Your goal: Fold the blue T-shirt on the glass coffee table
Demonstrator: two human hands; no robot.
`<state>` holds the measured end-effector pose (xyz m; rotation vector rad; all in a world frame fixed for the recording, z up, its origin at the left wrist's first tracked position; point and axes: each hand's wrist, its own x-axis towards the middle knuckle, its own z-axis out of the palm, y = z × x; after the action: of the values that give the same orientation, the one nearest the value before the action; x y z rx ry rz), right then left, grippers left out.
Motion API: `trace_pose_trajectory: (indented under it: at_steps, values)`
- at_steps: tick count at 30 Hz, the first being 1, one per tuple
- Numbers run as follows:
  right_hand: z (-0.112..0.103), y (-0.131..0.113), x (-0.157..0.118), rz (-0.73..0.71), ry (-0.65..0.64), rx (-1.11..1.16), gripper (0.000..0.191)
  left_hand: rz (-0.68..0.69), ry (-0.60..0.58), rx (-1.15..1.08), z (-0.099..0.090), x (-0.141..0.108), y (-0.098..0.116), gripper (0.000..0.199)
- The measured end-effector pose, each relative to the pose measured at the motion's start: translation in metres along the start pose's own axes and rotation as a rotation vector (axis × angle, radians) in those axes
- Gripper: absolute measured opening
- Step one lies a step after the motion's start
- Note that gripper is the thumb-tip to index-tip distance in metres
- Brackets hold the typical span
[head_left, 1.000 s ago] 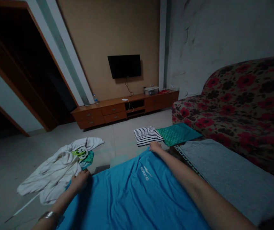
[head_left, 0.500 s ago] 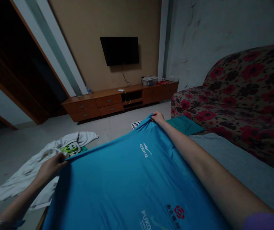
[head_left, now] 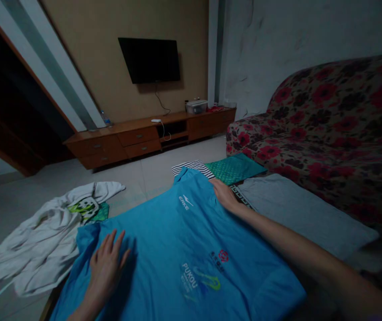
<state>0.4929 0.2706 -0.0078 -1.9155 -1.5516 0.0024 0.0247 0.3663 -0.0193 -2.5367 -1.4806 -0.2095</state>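
over the shirt (head_left: 159, 240), left hand (head_left: 106, 261) is splayed, empty; can't tell if right hand (head_left: 224, 195) grips it. probably spreading it out, next needs smoothing.

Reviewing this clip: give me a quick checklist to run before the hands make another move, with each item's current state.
1. Blue shirt laid out with its printed front up: ok, lettering and logos face the camera.
2. Blue shirt smooth: not ok, creases show and the far left corner is bunched.
3. Left hand free of the cloth's edge: ok, fingers spread over the shirt.
4. Right hand grip on the far right edge: cannot tell, its fingertips are unclear.
5. Striped cloth fully in view: not ok, the shirt hides part of it.
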Motion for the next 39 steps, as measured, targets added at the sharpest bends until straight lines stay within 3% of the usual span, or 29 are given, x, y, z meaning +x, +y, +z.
trace_pose_trajectory:
  at_steps: [3, 6, 11, 15, 20, 24, 29, 32, 34, 37, 39]
  values:
    - [0.001, -0.003, -0.078, -0.051, -0.128, -0.135, 0.044, -0.032, -0.023, -0.075, 0.015, -0.055, 0.007, 0.062]
    - [0.004, 0.003, -0.122, -0.005, -0.212, -0.214, 0.046, -0.070, -0.090, -0.087, 0.023, -0.092, -0.008, 0.067]
    - [-0.009, 0.027, -0.138, 0.029, -0.197, -0.270, 0.047, -0.070, -0.171, -0.053, 0.019, -0.111, -0.048, 0.069]
    - [-0.023, 0.032, -0.142, 0.001, -0.184, -0.296, 0.046, -0.067, -0.179, -0.049, 0.008, -0.111, -0.061, 0.067]
    - [-0.034, 0.014, -0.176, -0.011, -0.134, -0.307, 0.049, -0.137, -0.159, -0.055, -0.012, -0.129, -0.040, 0.062]
    - [-0.043, 0.004, -0.226, -0.082, -0.177, -0.286, 0.048, -0.049, -0.125, -0.044, -0.022, -0.168, -0.014, 0.059]
    - [-0.066, 0.000, -0.257, -0.003, -0.193, -0.247, 0.047, -0.041, -0.191, -0.100, -0.030, -0.194, -0.020, 0.058]
    - [-0.089, -0.011, -0.281, 0.062, -0.115, -0.120, 0.048, -0.169, -0.171, -0.096, -0.045, -0.205, -0.035, 0.056]
    - [-0.104, -0.019, -0.316, 0.172, -0.022, -0.014, 0.050, -0.330, -0.088, -0.092, -0.059, -0.226, -0.043, 0.057]
    - [-0.118, -0.019, -0.379, 0.535, 0.080, 0.069, 0.051, -0.649, 0.086, -0.143, -0.073, -0.278, -0.046, 0.060]
    - [-0.118, -0.011, -0.409, 0.820, 0.006, 0.167, 0.051, -0.866, 0.172, -0.262, -0.072, -0.316, -0.043, 0.061]
